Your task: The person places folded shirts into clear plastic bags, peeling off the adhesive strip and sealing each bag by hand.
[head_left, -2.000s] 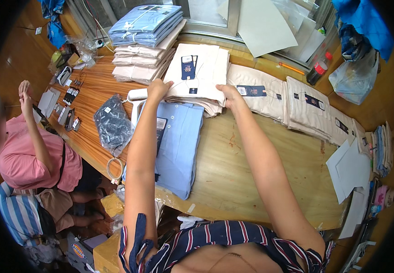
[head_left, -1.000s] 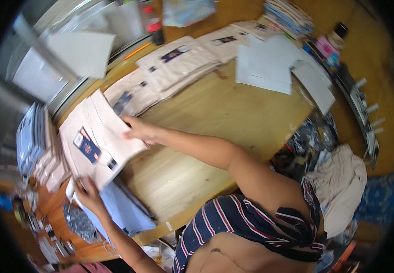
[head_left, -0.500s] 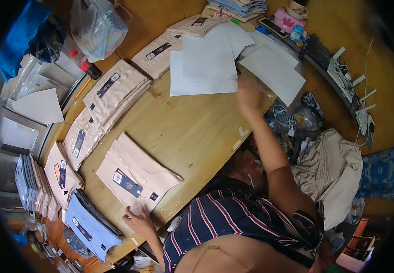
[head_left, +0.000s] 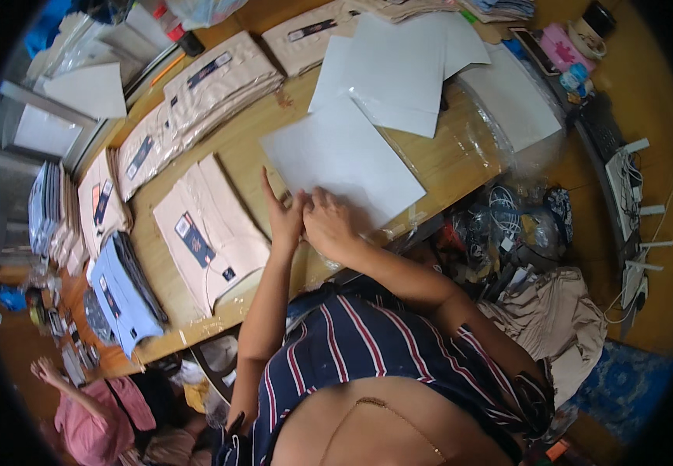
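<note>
A white sheet of paper (head_left: 344, 155) lies slanted over the wooden table in front of me. At its near edge my left hand (head_left: 284, 219) pinches the paper, one finger stretched away from the others. My right hand (head_left: 329, 225) is beside it, touching it, with its fingers bent over the same edge; the fingertips are partly hidden. To the left of my hands rests a folded beige garment (head_left: 211, 233) in a clear bag, with a dark tag (head_left: 194, 241) on its front. Neither hand touches the garment.
More white sheets (head_left: 398, 74) and a clear plastic sleeve (head_left: 480, 132) lie farther back. Bagged beige garments (head_left: 220, 85) line the far edge; a blue folded stack (head_left: 123, 291) sits at the left corner. Cables (head_left: 503, 213) hang right. Another person in pink (head_left: 92, 419) is at lower left.
My right hand has come back from the far right, and a white sheet now lies nearer me. My left hand has left the beige garment and joined the right. The view has shifted.
</note>
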A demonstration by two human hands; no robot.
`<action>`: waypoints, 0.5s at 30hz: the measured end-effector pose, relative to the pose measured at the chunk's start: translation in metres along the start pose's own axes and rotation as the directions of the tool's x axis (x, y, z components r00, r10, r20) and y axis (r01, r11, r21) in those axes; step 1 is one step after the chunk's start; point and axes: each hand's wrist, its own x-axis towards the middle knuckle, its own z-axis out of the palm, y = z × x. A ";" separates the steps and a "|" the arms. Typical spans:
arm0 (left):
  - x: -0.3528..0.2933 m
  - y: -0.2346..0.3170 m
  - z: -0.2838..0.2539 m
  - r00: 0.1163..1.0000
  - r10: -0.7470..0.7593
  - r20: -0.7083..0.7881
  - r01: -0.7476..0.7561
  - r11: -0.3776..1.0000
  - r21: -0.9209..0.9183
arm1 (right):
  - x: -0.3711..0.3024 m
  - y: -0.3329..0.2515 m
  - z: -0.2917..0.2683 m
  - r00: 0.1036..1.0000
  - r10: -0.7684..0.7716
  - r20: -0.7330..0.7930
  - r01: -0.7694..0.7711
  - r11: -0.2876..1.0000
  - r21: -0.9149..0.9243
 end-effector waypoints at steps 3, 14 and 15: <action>0.025 -0.014 -0.028 0.954 0.216 -0.208 -0.149 0.943 0.298 | -0.007 0.026 -0.005 0.966 -0.237 -0.098 0.256 0.927 0.274; 0.027 -0.015 0.030 0.688 0.495 0.531 -0.720 0.554 0.417 | -0.046 0.134 -0.043 0.990 -0.136 -0.030 0.136 0.901 0.412; 0.016 -0.009 0.048 0.594 0.512 0.620 -0.804 0.407 0.433 | -0.045 0.135 -0.044 0.990 -0.138 -0.036 0.141 0.910 0.389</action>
